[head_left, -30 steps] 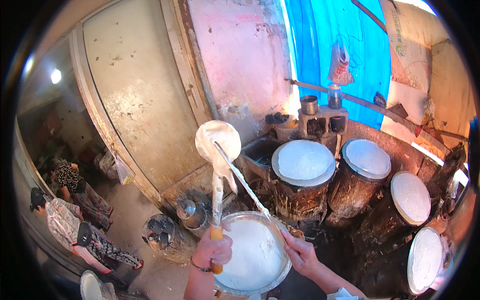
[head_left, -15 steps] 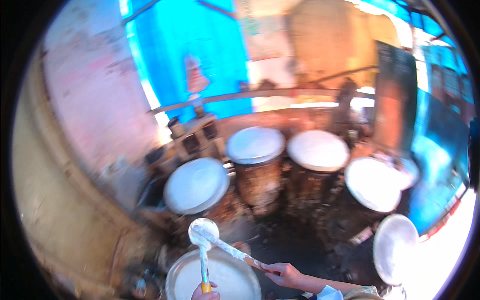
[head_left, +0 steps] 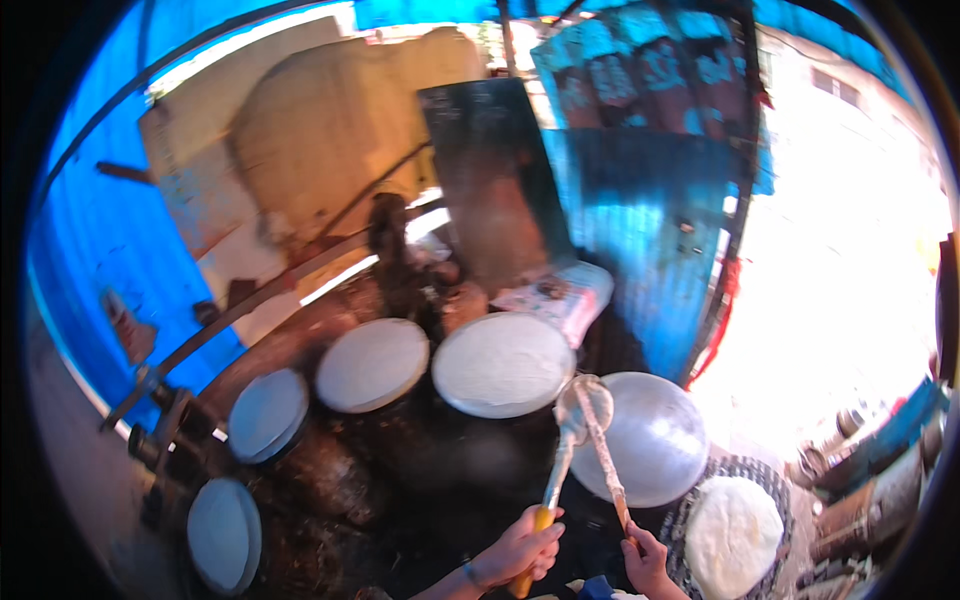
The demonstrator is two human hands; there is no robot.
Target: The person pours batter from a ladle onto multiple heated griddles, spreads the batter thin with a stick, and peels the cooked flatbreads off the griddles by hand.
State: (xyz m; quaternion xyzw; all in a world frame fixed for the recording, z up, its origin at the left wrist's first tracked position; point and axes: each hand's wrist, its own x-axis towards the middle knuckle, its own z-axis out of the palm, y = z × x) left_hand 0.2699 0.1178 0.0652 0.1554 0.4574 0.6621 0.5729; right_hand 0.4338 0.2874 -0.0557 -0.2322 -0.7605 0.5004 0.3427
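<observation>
A yellow-handled ladle (head_left: pixel 565 455) was gripped by the left hand (head_left: pixel 520 548) and a thin stick (head_left: pixel 604 455) by the right hand (head_left: pixel 645 560), crossed over the bare round pan (head_left: pixel 650 440) (apparently for scraping the bowl clean).

Harsh daylight blown out at right, motion blur, fisheye-bent edges, dark foreground

Ahead of you and to the left stand four white-topped pots: one (head_left: pixel 224 534) nearest, then one (head_left: pixel 268 415), one (head_left: pixel 373 364) and the largest (head_left: pixel 503 364). A pale round sheet on a woven tray (head_left: pixel 733 535) lies just right. Blue tarpaulin (head_left: pixel 640 235) hangs well beyond.
</observation>
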